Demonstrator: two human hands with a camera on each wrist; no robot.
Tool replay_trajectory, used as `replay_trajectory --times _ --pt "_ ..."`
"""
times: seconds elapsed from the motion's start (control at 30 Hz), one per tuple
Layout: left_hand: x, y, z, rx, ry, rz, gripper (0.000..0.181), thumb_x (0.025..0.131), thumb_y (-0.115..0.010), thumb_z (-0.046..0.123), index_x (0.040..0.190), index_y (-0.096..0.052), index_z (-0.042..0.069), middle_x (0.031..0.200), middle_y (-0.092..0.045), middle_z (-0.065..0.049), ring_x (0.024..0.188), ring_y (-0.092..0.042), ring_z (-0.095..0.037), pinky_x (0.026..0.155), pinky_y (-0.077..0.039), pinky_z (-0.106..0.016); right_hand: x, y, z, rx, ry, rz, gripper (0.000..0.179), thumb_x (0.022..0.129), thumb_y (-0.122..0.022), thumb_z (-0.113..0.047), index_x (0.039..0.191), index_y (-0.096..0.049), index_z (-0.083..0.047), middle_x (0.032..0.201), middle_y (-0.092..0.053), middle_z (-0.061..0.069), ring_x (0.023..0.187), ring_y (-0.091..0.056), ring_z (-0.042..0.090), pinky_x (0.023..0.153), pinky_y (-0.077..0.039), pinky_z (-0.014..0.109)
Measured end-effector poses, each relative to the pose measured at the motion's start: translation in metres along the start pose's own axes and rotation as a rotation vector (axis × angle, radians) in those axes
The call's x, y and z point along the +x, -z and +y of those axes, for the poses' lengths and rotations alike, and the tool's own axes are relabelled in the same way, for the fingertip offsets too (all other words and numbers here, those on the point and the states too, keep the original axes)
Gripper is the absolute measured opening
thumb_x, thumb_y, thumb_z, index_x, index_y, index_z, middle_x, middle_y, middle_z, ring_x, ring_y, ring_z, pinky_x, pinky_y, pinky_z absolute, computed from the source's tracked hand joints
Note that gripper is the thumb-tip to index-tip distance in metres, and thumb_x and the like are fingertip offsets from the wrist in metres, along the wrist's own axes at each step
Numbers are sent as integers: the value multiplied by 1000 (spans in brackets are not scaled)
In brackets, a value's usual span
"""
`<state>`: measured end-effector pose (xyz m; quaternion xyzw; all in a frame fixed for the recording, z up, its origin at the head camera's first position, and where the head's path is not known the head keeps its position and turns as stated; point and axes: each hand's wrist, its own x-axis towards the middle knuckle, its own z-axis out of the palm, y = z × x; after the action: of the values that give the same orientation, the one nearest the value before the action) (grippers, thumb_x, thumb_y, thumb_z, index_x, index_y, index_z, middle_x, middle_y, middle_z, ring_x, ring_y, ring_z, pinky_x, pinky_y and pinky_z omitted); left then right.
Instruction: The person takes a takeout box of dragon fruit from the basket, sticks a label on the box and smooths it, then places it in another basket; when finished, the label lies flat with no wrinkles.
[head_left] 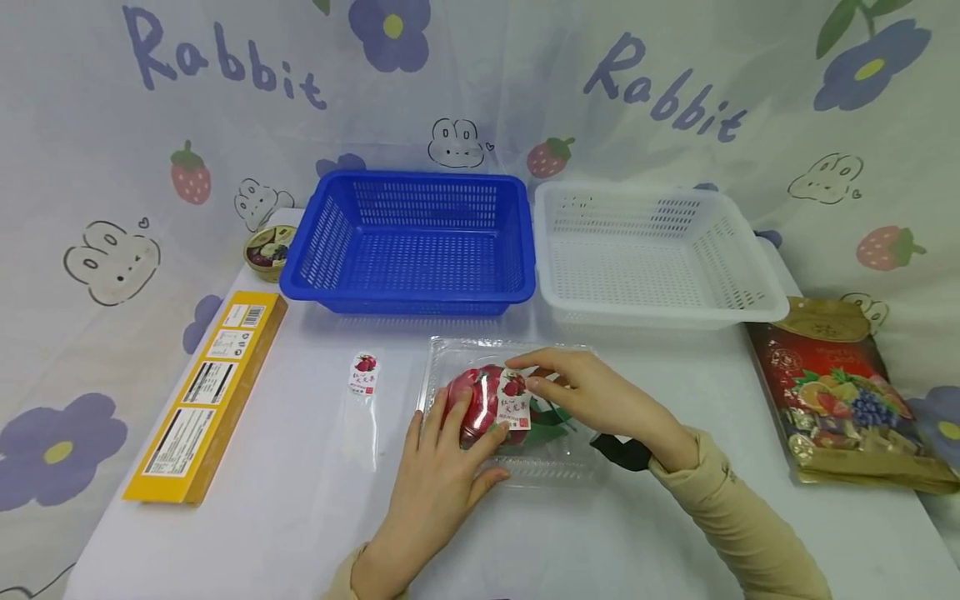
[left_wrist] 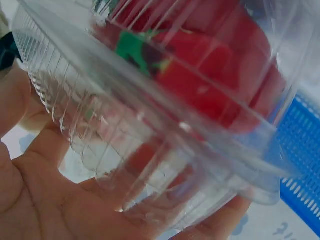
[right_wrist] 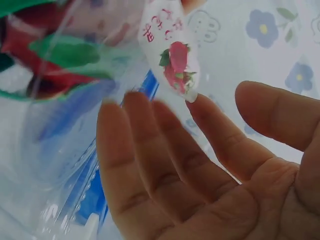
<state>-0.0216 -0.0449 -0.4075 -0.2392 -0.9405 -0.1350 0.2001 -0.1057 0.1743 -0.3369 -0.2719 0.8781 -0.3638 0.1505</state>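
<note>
A clear plastic clamshell box (head_left: 551,471) stands in front of me with a red dragon fruit (head_left: 476,408) with green leaf tips inside. A white label sticker (head_left: 514,408) printed with a dragon fruit lies on the lid. My left hand (head_left: 442,475) rests on the near left of the box, fingers spread, the thumb side close to the sticker's lower end. From the right, my right hand (head_left: 592,387) reaches over the lid. In the right wrist view, its index fingertip touches the end of the sticker (right_wrist: 172,50), and the thumb stays apart.
A second dragon fruit sticker (head_left: 365,373) lies on the table to the left. Behind stand a blue basket (head_left: 408,296) and a white basket (head_left: 667,312). A yellow box (head_left: 206,400) and a round tub (head_left: 268,252) are left, a red fruit-printed bag (head_left: 840,392) right.
</note>
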Motion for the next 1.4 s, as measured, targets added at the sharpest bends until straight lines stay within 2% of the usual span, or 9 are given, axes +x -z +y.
replay_trajectory --times 0.1,0.2,0.3,0.5,0.67,0.93,1.1,1.27,1.4 --pt "0 1 1 -7 10 -15 47 74 -73 54 116 -65 35 130 -56 -19 127 -48 -47 92 -46 -65 -4 -1 1 -38 -7 83 50 100 -53 -21 148 -40 -16 138 -57 10 110 -64 25 88 -56 42" --pt "1 2 1 -13 16 -34 46 74 -74 54 116 -65 35 130 -56 -18 126 -49 -46 91 -47 -64 -13 -3 1 -96 15 206 59 99 -55 -19 153 -31 -19 141 -54 11 110 -64 25 87 -56 43" --pt "2 5 2 -23 19 -56 47 74 -74 53 117 -65 35 130 -56 -18 126 -49 -46 90 -48 -63 -29 -11 0 -148 78 311 53 96 -59 -13 146 -43 -18 139 -56 8 113 -63 25 87 -56 43" --pt "6 10 5 -59 35 -105 49 77 -71 53 121 -64 33 132 -55 -18 127 -47 -46 87 -50 -62 -52 -48 3 -318 192 400 39 85 -72 -9 123 -65 -16 130 -62 8 123 -57 29 96 -51 47" --pt "12 10 10 -55 82 -136 56 77 -72 53 127 -63 30 133 -53 -17 128 -45 -45 87 -49 -63 -53 -71 12 -401 140 449 34 82 -75 -12 115 -69 -15 131 -62 13 130 -50 39 98 -46 59" --pt "24 -4 16 13 169 -48 46 87 -62 50 129 -62 32 128 -55 -12 121 -48 -38 78 -48 -56 -38 -89 18 -468 29 545 40 88 -66 -18 128 -63 -18 140 -54 21 135 -40 48 95 -42 67" --pt "32 -10 18 77 234 -3 41 89 -65 41 129 -62 34 121 -57 -10 110 -50 -35 72 -45 -53 -30 -97 14 -550 -83 540 45 92 -57 -26 137 -55 -22 144 -49 22 136 -37 49 99 -40 64" --pt "38 -14 19 144 280 32 40 88 -65 38 128 -62 36 110 -58 -11 97 -51 -32 69 -42 -50 -26 -97 7 -561 -157 505 48 94 -51 -27 142 -51 -24 148 -46 19 138 -37 45 102 -39 61" --pt "47 -17 18 157 324 43 42 88 -63 39 130 -61 38 107 -58 -11 87 -49 -31 67 -39 -49 -19 -91 3 -563 -215 488 48 95 -48 -29 144 -48 -27 151 -42 16 139 -37 43 100 -39 60"
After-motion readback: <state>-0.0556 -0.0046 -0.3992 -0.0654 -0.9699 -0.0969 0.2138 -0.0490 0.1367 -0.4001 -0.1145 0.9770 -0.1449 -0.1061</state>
